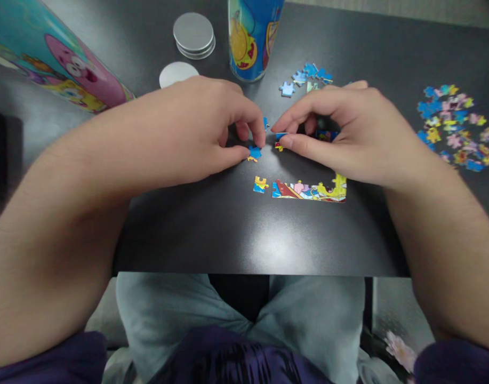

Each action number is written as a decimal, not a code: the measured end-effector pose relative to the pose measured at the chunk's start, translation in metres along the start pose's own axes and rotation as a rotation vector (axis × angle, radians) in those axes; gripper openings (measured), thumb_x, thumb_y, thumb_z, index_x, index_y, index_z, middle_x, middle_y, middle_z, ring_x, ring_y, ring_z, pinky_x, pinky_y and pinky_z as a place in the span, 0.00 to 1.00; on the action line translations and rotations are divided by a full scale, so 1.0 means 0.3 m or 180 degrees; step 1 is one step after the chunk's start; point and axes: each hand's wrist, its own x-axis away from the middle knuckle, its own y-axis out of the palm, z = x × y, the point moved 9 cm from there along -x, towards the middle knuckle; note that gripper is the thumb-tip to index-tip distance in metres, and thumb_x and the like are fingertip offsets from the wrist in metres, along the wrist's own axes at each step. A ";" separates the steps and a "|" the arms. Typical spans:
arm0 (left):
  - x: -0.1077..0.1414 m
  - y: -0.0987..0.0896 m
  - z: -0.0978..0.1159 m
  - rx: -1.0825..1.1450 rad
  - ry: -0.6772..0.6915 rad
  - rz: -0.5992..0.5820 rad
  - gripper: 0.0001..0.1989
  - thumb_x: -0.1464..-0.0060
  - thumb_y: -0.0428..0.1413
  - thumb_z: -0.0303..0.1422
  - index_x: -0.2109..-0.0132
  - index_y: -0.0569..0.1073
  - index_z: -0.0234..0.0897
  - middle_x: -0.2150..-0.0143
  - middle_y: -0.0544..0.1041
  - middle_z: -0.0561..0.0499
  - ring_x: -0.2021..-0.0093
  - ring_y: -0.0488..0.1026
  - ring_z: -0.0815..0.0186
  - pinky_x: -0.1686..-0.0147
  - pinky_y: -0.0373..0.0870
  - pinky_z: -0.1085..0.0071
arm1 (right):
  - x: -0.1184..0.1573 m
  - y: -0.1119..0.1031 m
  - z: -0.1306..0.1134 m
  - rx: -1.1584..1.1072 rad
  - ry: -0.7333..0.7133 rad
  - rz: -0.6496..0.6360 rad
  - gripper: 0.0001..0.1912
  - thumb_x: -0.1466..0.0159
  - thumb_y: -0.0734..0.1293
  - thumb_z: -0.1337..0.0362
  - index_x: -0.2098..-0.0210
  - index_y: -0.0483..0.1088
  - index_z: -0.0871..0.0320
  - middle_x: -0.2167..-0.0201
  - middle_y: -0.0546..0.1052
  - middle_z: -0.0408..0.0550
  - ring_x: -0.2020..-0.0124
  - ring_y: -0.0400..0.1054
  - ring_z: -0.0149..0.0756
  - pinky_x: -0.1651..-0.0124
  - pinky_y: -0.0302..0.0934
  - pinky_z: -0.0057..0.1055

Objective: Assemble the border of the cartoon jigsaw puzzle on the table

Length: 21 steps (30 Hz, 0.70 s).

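My left hand [212, 125] pinches a small blue and yellow puzzle piece [254, 153] at the tabletop. Close by on the right, my right hand [344, 128] has its thumb and fingers closed on a red, yellow and blue piece [280, 143]. Below both hands lies a joined strip of puzzle pieces [308, 191], which turns upward at its right end, partly behind my right hand. A separate yellow and blue piece [261, 184] sits just left of the strip. More pieces show partly under my right palm.
Loose blue pieces [299, 78] lie beyond my right hand, and a pile of mixed pieces [454, 125] is at the right. A blue can [254, 37], stacked silver lids [193, 33], a white disc [177, 73] and a large cartoon container [64, 64] stand farther back on the dark table [212, 240].
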 end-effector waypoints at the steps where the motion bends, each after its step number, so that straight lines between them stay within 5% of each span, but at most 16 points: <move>1: 0.001 0.000 -0.006 -0.0035 -0.0016 -0.0007 0.22 0.31 0.58 0.51 0.45 0.91 0.46 0.51 0.89 0.47 0.59 0.79 0.58 0.48 0.74 0.52 | -0.001 0.001 -0.002 0.0012 -0.0016 -0.0012 0.07 0.21 0.77 0.56 0.48 0.90 0.39 0.60 0.92 0.43 0.62 0.84 0.54 0.51 0.72 0.54; 5: 0.004 -0.004 -0.020 -0.0015 -0.0025 -0.0015 0.20 0.30 0.62 0.51 0.44 0.90 0.47 0.54 0.88 0.50 0.62 0.78 0.61 0.55 0.71 0.56 | -0.004 0.004 -0.002 0.0087 -0.0024 -0.0063 0.06 0.20 0.77 0.55 0.49 0.90 0.39 0.58 0.92 0.45 0.60 0.85 0.57 0.47 0.72 0.56; 10: 0.006 -0.004 -0.016 0.0004 -0.0045 -0.0038 0.19 0.30 0.62 0.48 0.45 0.90 0.43 0.53 0.86 0.48 0.58 0.78 0.59 0.50 0.69 0.54 | -0.002 0.002 0.002 0.0225 -0.0119 -0.0052 0.11 0.21 0.74 0.58 0.47 0.91 0.38 0.55 0.93 0.41 0.59 0.86 0.54 0.46 0.72 0.55; 16: 0.007 0.002 -0.023 -0.0292 -0.0465 0.0104 0.28 0.31 0.57 0.64 0.52 0.84 0.45 0.46 0.86 0.41 0.56 0.75 0.53 0.46 0.72 0.47 | -0.006 0.007 0.003 0.0107 -0.0157 -0.0032 0.11 0.21 0.75 0.58 0.47 0.91 0.36 0.55 0.93 0.40 0.59 0.86 0.54 0.49 0.72 0.55; 21: 0.006 -0.008 -0.022 -0.0297 -0.0540 0.0067 0.33 0.29 0.51 0.69 0.59 0.83 0.48 0.60 0.85 0.41 0.60 0.74 0.50 0.46 0.73 0.43 | 0.000 0.008 0.005 -0.0062 -0.0085 -0.0044 0.11 0.20 0.76 0.59 0.46 0.91 0.37 0.55 0.94 0.41 0.60 0.85 0.52 0.50 0.74 0.53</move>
